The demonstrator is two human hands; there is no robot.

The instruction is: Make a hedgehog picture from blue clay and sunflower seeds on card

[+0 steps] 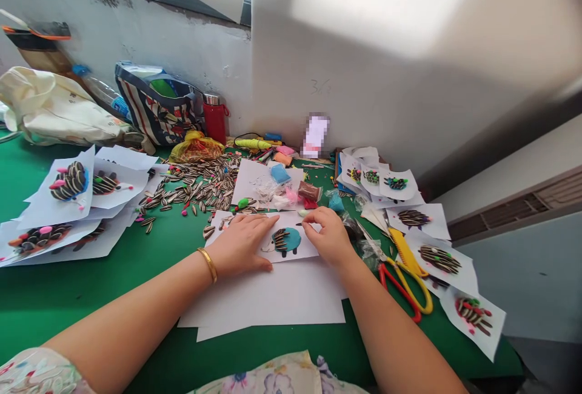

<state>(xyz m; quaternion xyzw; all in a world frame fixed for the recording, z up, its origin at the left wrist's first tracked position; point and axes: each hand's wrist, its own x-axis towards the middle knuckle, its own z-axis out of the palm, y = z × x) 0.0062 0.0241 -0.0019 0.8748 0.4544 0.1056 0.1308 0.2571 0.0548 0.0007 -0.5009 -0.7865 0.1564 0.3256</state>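
Note:
My left hand [243, 242] lies flat with fingers stretched on a small white paper [310, 253]. On that paper is a flat blue clay hedgehog [293, 241] with dark feet and a pale snout; striped sunflower seeds cover its left part. At the paper's right side, my right hand [330, 237] is closed in a pinch, with the dark tip of a sunflower seed [299, 223] showing at the fingertips. Below lie larger white sheets [300, 294].
Loose sunflower seeds [204, 179] spread behind my left hand. Clay packets, including a brown one [310, 191], lie ahead. Scissors [407, 285] and a yellow cutter [406, 251] sit right. Hedgehog pictures are piled left [45, 200] and right [439, 257]. A red flask [214, 120] stands behind.

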